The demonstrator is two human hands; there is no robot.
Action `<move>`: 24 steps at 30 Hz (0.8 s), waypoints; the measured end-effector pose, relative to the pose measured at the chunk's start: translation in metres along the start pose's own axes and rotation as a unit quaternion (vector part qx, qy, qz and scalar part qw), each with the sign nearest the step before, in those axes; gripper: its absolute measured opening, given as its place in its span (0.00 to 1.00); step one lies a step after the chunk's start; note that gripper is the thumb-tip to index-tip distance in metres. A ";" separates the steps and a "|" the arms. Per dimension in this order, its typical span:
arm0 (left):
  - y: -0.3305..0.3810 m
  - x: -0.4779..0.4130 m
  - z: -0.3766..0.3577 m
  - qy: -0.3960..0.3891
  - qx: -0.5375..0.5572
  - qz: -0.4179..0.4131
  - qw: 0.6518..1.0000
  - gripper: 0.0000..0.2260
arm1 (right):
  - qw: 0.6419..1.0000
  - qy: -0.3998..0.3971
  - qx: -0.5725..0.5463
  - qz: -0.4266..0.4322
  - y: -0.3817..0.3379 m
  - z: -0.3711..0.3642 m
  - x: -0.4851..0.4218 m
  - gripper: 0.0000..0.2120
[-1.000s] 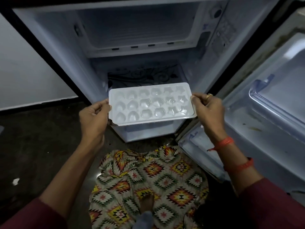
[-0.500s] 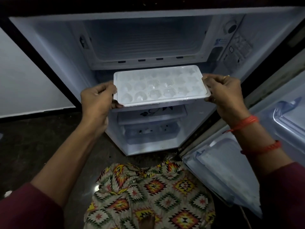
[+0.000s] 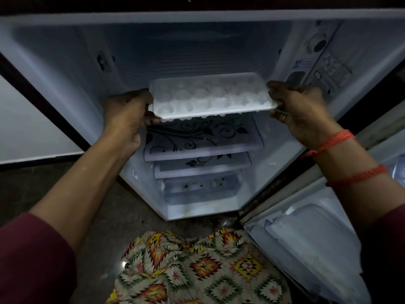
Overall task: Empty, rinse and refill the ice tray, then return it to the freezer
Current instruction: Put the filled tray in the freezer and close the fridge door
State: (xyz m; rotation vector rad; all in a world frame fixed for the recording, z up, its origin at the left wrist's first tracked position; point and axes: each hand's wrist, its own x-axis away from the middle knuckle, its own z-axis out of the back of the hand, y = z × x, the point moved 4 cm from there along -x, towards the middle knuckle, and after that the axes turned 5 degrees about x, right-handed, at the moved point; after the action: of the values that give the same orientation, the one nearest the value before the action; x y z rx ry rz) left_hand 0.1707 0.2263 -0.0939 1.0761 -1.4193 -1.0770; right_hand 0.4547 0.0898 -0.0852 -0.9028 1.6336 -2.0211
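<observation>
White plastic lines the open fridge (image 3: 65, 69), which fills most of the view, its cavity dim and bluish. Its door (image 3: 306, 242) stands swung wide at the right, so the front is unobstructed. Dark floor (image 3: 43, 189) runs along the left of the cabinet, and a bright, geometric-patterned garment (image 3: 197, 273) hangs at the bottom edge of the view. The freezer compartment (image 3: 197, 51) sits at the top of the cavity, its mouth open and roomy, with free space to either side of the tray. Below it lies a glass shelf with black floral scrolls (image 3: 203, 139), its front edge jutting forward, then a second shelf (image 3: 201, 164) and a clear drawer (image 3: 200, 187).

The ice tray (image 3: 210, 95), pale and many-celled, is held level at the freezer mouth, above the floral shelf and apart from it; how far its far edge reaches inside cannot be told, nor what is in the blurred cells. The left grip (image 3: 127, 115) pinches the tray's left short edge, fingers curled beneath. The right grip (image 3: 300, 106) pinches the right short edge, near the fridge's side wall. Two red thread bands (image 3: 335, 140) circle the right wrist, and a ring (image 3: 283, 118) shows on one finger.
</observation>
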 end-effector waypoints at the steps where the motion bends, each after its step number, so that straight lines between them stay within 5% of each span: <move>1: 0.000 -0.004 -0.001 -0.001 0.002 0.000 1.000 0.04 | 1.000 -0.001 -0.004 0.001 -0.001 -0.003 -0.003 0.07; 18: 0.014 -0.047 -0.009 0.008 0.009 0.011 1.000 0.05 | 0.996 -0.026 -0.081 -0.012 -0.013 -0.034 -0.037 0.12; 24: 0.015 -0.057 -0.016 -0.050 0.029 -0.014 0.998 0.11 | 0.997 -0.022 0.015 0.069 -0.013 -0.039 -0.052 0.23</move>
State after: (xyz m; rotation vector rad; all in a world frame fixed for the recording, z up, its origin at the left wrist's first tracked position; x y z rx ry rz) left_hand 0.1904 0.2843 -0.0890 1.0992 -1.5257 -1.1292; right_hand 0.4663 0.1552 -0.0893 -0.7957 1.5926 -1.9139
